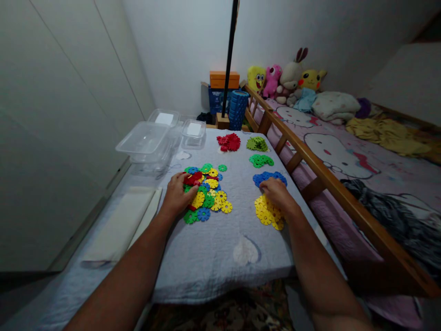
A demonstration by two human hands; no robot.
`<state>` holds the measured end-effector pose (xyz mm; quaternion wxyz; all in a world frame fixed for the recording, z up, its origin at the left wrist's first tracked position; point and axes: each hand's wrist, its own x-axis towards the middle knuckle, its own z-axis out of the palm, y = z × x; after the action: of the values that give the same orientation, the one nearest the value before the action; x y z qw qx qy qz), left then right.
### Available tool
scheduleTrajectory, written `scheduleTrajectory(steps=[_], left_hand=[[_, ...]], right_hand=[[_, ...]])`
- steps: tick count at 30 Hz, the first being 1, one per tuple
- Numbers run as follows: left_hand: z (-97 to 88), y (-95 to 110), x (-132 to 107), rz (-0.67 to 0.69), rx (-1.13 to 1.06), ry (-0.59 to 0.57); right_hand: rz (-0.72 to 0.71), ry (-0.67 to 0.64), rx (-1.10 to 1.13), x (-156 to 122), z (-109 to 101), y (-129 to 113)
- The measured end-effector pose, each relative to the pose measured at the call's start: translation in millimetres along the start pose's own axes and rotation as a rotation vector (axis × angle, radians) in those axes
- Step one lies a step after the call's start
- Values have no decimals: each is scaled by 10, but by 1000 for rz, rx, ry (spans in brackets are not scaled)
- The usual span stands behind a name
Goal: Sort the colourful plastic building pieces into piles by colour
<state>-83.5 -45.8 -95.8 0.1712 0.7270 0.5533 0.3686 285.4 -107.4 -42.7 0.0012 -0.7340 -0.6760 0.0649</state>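
Observation:
A mixed heap of flat toy discs (pixel 206 193) in red, yellow, green and blue lies on a grey cloth-covered table (pixel 220 257). My left hand (pixel 177 195) rests on the heap's left side, fingers curled over red and yellow discs. Sorted piles lie to the right: red (pixel 229 142), light green (pixel 257 144), dark green (pixel 261 160), blue (pixel 269 177) and yellow (pixel 268 214). My right hand (pixel 275 193) sits between the blue and yellow piles, its fingertips bent down at the blue pile's edge. What they pinch, if anything, is hidden.
Clear plastic tubs (pixel 148 142) and lids stand at the table's back left. A pale folded cloth (pixel 120 225) lies on the left. A wooden bed rail (pixel 327 179) runs along the right, with plush toys (pixel 289 78) at the bed's head. A black pole (pixel 230 55) stands behind the table.

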Motion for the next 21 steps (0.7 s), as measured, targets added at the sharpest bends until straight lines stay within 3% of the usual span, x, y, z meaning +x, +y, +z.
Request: scheduleTrajectory(steps=[12,21], left_hand=[[-8,-4,7,-9,12,-16],[-9,6,-6,-10,17,-22]], right_hand=[[29,110,185,-51,52,159],[85,53,165,-240,-21,166]])
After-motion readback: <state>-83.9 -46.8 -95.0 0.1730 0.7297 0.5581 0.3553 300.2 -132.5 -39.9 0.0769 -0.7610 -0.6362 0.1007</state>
